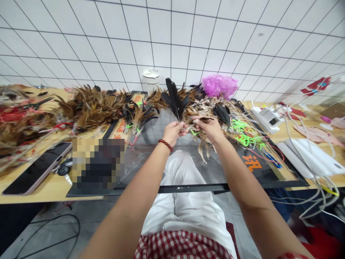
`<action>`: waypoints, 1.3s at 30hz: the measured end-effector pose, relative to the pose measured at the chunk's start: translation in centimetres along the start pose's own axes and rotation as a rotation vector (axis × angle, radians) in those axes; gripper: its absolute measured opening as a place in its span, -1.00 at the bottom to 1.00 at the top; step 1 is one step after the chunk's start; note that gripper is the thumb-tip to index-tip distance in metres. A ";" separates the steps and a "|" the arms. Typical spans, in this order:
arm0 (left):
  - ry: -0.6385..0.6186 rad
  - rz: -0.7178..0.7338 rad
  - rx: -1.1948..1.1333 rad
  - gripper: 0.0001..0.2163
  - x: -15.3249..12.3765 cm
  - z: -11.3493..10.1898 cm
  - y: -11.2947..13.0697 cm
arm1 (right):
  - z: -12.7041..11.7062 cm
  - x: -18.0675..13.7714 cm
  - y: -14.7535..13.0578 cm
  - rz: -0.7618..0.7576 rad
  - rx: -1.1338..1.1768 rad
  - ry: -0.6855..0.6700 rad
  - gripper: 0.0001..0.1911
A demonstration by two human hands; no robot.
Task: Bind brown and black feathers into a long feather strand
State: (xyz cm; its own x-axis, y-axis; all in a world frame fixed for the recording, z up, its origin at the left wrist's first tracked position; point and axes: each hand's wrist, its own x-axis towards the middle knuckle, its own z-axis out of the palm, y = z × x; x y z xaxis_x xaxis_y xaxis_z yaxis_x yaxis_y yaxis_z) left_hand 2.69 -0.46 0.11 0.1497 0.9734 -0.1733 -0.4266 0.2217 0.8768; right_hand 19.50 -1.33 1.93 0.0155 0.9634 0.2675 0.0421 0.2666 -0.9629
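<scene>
My left hand [174, 132], with a red bead bracelet [165, 145] at the wrist, pinches a small fan of black feathers [174, 99] by its lower end; the feathers stand upright. Close beside it on the right, my right hand [208, 127] is closed on a brown feather [203, 118] between thumb and fingers. Below and between the hands lie pale loose feathers [203, 149] and a bit of bright green string [195, 133]. Left of the hands rests a bunch of dark and brown feathers [140, 117] tied with green and red string.
Brown feathers [94, 106] are heaped along the back left. Behind the hands stand a white-lidded tub [151, 77] and a pink plastic bag [219, 86]. Green strings [244, 131], a power strip [266, 118] and cables lie right; a phone [37, 167] and keys [64, 169] lie left.
</scene>
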 end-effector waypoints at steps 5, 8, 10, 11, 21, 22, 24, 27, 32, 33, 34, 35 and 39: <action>-0.018 0.007 -0.008 -0.90 0.2 -0.4 -0.2 | -0.1 -0.4 0.4 -0.432 -0.361 0.180 -0.87; -0.053 -0.021 0.021 -0.89 0.1 -0.4 -0.3 | 0.1 -0.6 0.7 -0.434 -0.452 0.116 -0.86; -0.074 -0.045 0.058 -0.89 -0.1 -0.3 -0.2 | 0.2 -0.7 0.9 -0.435 -0.511 0.058 -0.83; -0.089 -0.059 0.085 -0.88 -0.3 -0.2 -0.1 | 0.3 -0.7 0.9 -0.450 -0.540 0.046 -0.81; -0.227 -0.072 0.179 -0.83 -0.7 0.0 -0.1 | 1.3 -0.2 1.5 -0.242 -0.111 0.143 -0.66; -0.235 -0.076 0.130 -0.83 -0.8 0.0 0.0 | 1.4 -0.1 1.5 -0.180 -0.014 0.149 -0.64; -0.268 -0.100 0.034 -0.84 -0.8 0.0 0.2 | 1.5 -0.2 1.3 -0.043 0.124 0.092 -0.59; -0.330 -0.152 -0.052 -0.83 -0.8 -0.2 0.3 | 1.5 -0.6 0.5 0.174 0.207 -0.091 -0.47; -0.458 -0.352 -0.013 -0.79 -0.9 -0.5 0.3 | 1.4 -1.2 -0.3 0.246 0.226 -0.283 -0.52; -0.481 -0.376 0.010 -0.79 -0.9 -0.5 0.3 | 1.4 -1.2 -0.2 0.244 0.227 -0.276 -0.51; -0.497 -0.381 0.035 -0.79 -1.0 -0.5 0.3 | 1.3 -1.1 0.0 0.245 0.222 -0.259 -0.50; -0.504 -0.369 0.060 -0.80 -1.1 -0.4 0.2 | 1.3 -1.0 0.1 0.248 0.211 -0.232 -0.49; -0.422 -0.245 0.198 -0.83 -1.3 0.3 -0.1 | 1.3 -0.7 0.7 0.235 0.130 -0.113 -0.46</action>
State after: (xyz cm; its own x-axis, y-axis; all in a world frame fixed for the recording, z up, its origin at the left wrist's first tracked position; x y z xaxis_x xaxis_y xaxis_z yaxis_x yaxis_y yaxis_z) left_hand 2.83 -1.82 0.39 0.5875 0.7776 -0.2241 -0.1635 0.3853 0.9082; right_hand 18.24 -1.82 1.00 -0.1020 0.9941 0.0381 -0.0784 0.0301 -0.9965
